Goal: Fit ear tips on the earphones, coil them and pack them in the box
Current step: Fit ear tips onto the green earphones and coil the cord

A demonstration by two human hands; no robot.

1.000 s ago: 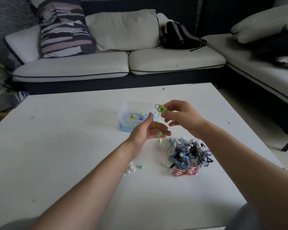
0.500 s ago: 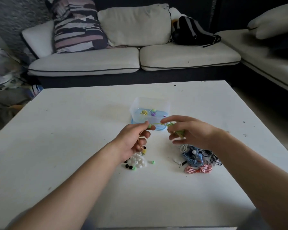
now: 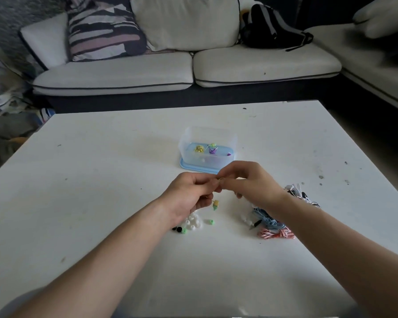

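My left hand (image 3: 189, 196) and my right hand (image 3: 248, 181) meet fingertip to fingertip over the white table (image 3: 101, 203), both pinching a thin yellow-green earphone cable that is mostly hidden between the fingers. One yellow earbud with a green tip (image 3: 215, 204) dangles below my left hand. Loose ear tips (image 3: 192, 223), white, black and green, lie under my left wrist. Just beyond my hands stands the clear box (image 3: 207, 149) with a blue base, holding coiled yellow and purple earphones.
A tangled pile of earphones (image 3: 274, 223), blue, white, black and red-striped, lies to the right under my right forearm. A sofa (image 3: 147, 72) with cushions and a black bag (image 3: 274, 28) stands beyond the table's far edge.
My hands have dropped lower and come together, closing the stretched cable into a tight pinch. The green loop held up by my right hand a second ago is now hidden in the fingers.
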